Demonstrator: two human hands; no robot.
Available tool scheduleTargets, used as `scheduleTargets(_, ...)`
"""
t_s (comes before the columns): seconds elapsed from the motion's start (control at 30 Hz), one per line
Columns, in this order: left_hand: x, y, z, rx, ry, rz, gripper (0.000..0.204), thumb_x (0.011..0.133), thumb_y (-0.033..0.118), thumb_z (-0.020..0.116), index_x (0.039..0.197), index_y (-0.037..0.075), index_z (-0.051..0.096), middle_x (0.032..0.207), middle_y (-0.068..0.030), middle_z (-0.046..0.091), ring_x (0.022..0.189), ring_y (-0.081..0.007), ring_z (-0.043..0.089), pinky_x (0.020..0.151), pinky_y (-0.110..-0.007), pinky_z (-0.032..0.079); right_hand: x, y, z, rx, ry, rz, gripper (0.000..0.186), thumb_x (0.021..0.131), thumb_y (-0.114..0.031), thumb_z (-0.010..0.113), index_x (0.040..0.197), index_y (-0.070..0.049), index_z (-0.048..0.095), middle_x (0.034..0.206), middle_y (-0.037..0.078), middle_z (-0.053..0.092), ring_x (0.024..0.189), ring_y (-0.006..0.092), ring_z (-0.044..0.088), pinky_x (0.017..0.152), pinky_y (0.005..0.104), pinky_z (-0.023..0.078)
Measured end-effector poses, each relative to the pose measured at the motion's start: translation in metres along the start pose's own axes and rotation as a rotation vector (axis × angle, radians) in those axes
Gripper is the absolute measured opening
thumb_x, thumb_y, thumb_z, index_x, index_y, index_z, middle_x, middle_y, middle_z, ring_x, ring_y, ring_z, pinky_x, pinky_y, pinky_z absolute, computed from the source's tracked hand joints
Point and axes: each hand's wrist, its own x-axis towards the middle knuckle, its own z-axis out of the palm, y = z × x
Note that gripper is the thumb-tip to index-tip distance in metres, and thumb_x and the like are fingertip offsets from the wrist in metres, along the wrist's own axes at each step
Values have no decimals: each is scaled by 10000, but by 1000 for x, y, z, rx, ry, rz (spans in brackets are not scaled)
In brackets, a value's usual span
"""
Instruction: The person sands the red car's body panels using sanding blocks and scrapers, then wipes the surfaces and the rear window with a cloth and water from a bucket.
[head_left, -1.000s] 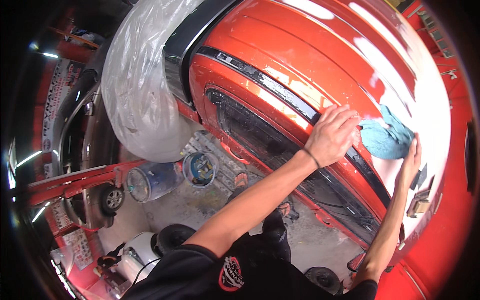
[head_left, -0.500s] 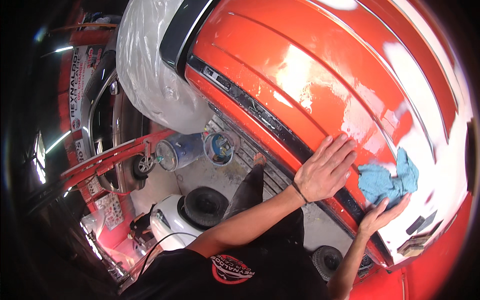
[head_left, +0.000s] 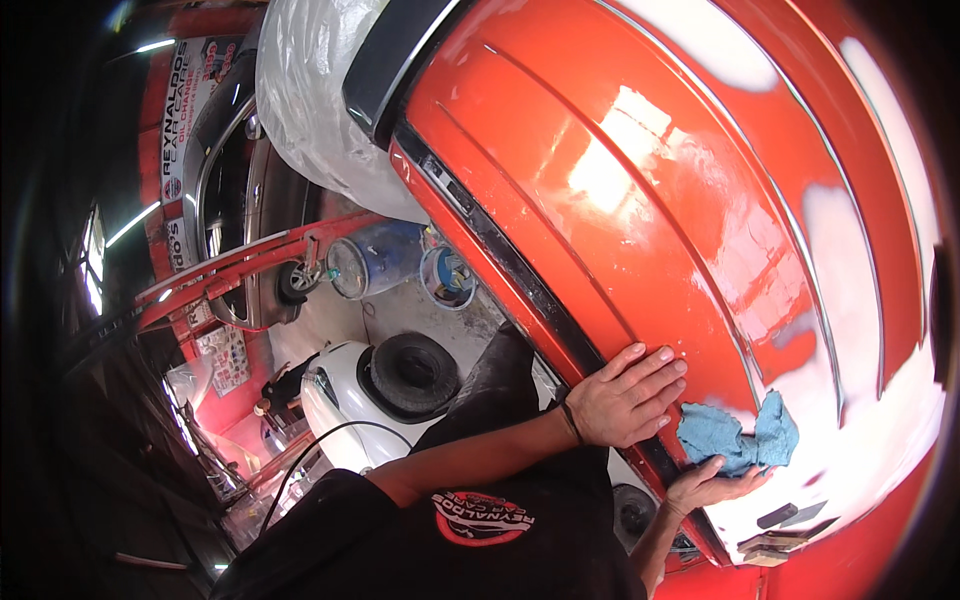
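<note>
My left hand (head_left: pixel 628 400) lies flat, fingers stretched out, on the glossy orange vehicle panel (head_left: pixel 530 140) close to its dark trim strip. To its right, my right hand (head_left: pixel 712 488) is at the lower edge of a crumpled blue cloth (head_left: pixel 740 438). The thumb shows on the near side, and the cloth hides part of the fingers. The cloth rests against the panel where the orange meets a whitish patch (head_left: pixel 830 440). Raised ridges run along the panel, and bright light reflects off it.
Small dark pads and brown blocks (head_left: pixel 768 550) lie on the panel near its lower right end. Clear plastic sheeting (head_left: pixel 315 110) covers a part at upper left. Below are a blue drum (head_left: pixel 375 260), a bucket (head_left: pixel 447 277), a tire (head_left: pixel 415 372) and a white car (head_left: pixel 335 400).
The view has shifted, so the panel, both hands and the cloth sit lower and slightly left in the picture. Against the panel, hands and cloth stay in nearly the same places.
</note>
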Motion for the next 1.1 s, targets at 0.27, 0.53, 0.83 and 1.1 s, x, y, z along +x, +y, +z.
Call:
scheduleTargets(0.27, -1, -2, -3, -48, -12, 4, 591, 932, 389, 702, 1415, 54, 642, 1546, -117, 551, 1518, -296, 432, 1280, -529, 273, 3, -3, 1, -31, 22, -4, 789, 1079, -535, 542, 1578, 33, 314, 1657, 325, 283, 1534, 498, 295, 1219, 653, 277)
scheduleTargets(0.53, -3, -4, -6, -54, -77, 29, 614, 1023, 417, 558, 1504, 36, 562, 1623, -139, 471, 1579, -295, 334, 1329, -525, 157, -4, 7, 4, -61, 20, 38, 854, 1072, -578, 497, 1602, 57, 288, 1655, 328, 285, 1448, 494, 419, 1185, 619, 351)
scheduleTargets(0.83, -8, -9, -4, -119, -91, 68, 718, 997, 473, 550, 1525, -11, 513, 1662, -171, 408, 1606, -316, 265, 1335, -545, 117, -10, 16, 5, -82, -14, 58, 837, 1089, -551, 455, 1615, 64, 240, 1656, 348, 255, 1489, 499, 351, 1206, 627, 322)
scheduleTargets(1.1, -11, -14, -7, -234, -70, 95, 794, 974, 536, 556, 1503, -54, 515, 1637, -238, 404, 1604, -372, 238, 1336, -572, 82, 32, -16, -9, -39, 70, 301, 840, 1081, -527, 556, 1577, 104, 309, 1593, 344, 333, 1486, 454, 361, 1232, 535, 303)
